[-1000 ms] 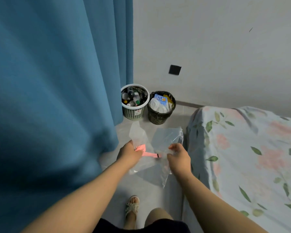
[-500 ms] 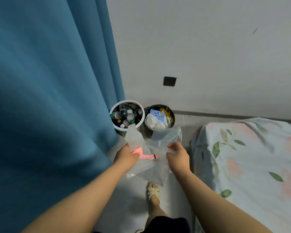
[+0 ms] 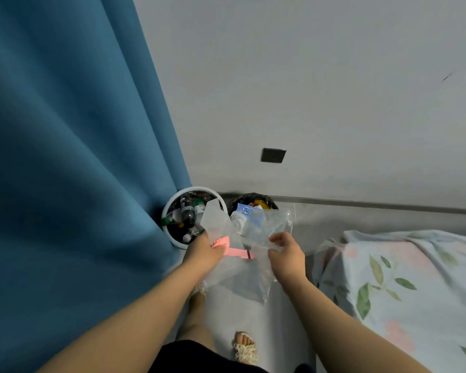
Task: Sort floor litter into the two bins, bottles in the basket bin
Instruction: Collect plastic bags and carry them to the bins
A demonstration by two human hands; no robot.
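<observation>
A clear plastic bag with a pink label hangs between my hands, just in front of the two bins. My left hand pinches its left edge at the pink label. My right hand grips its right edge. The white basket bin holds several bottles and stands against the blue curtain. Right beside it, the black bin holds wrappers and paper, partly hidden behind the bag.
A blue curtain fills the left side and touches the basket bin. A bed with a floral sheet stands close on the right. A narrow strip of grey floor runs between them, with my sandalled feet on it. A grey wall with a dark socket lies behind.
I have stepped closer to the bins, which now sit directly behind the bag. Both hands keep the same hold on the bag.
</observation>
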